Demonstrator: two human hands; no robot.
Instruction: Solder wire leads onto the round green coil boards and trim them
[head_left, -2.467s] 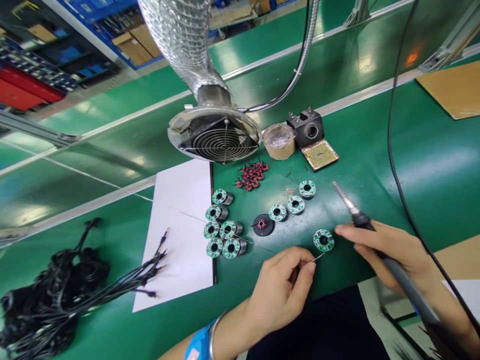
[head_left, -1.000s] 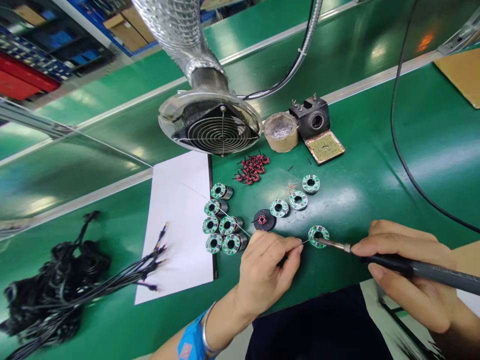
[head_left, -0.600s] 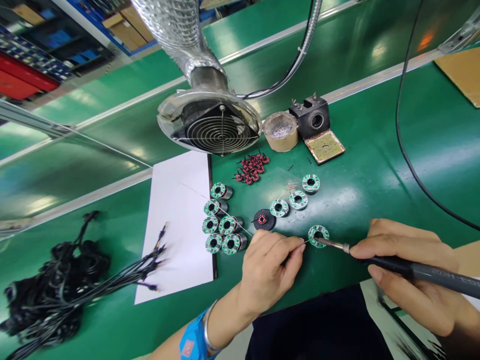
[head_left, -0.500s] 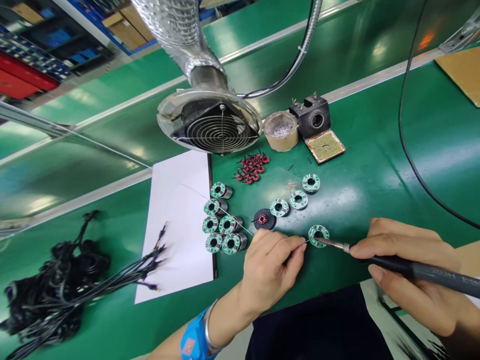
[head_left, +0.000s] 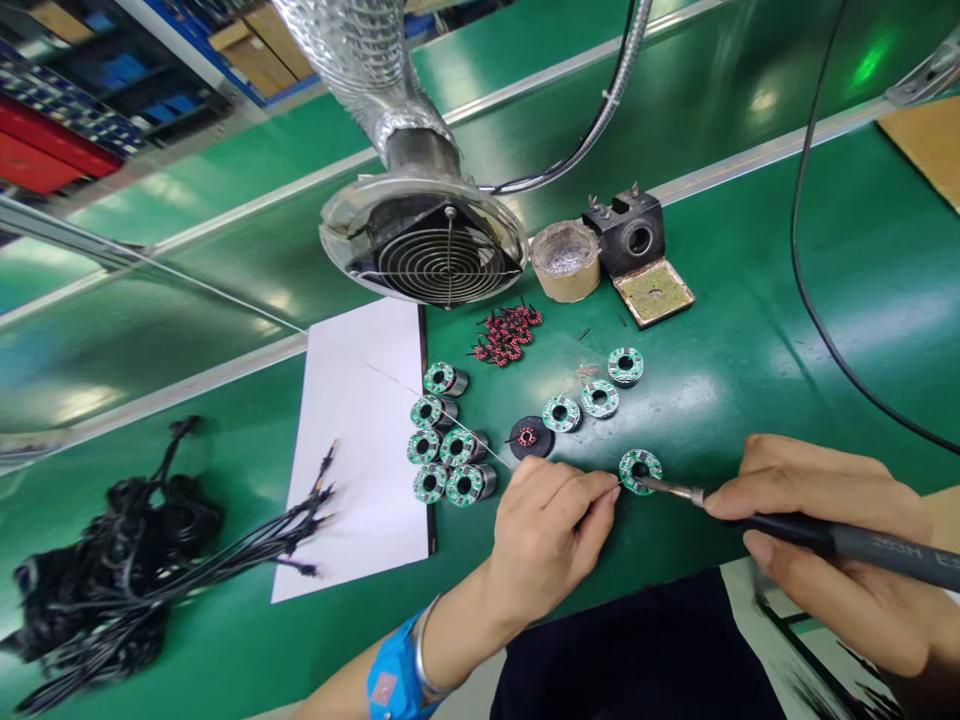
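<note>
A ring-shaped green circuit board [head_left: 634, 464] lies on the green bench between my hands. My right hand [head_left: 832, 540] is closed round a soldering iron [head_left: 810, 533], whose tip reaches the board's ring. My left hand [head_left: 551, 535] pinches a thin solder wire [head_left: 491, 453], with its short end at the board's left edge. The wire trails up and left from my fist. Just beyond my left hand, a red-and-black wound coil [head_left: 527, 437] rests on a black disc [head_left: 537, 450]. Three more ring boards [head_left: 600, 398] sit in a slanting row behind the worked one.
Several board-topped metal cylinders [head_left: 457, 447] stand beside a white sheet [head_left: 360, 450]. Behind are a pile of red coils [head_left: 507, 334], a solder-filled tub [head_left: 565, 262], an iron stand [head_left: 634, 235] and a low-hanging fume extractor [head_left: 442, 250]. Black cables [head_left: 127, 560] lie at left.
Both hands hold nearly the same pose, with the iron tip still at the board. The whole view has shifted slightly. A reflected light at upper right went from orange to green.
</note>
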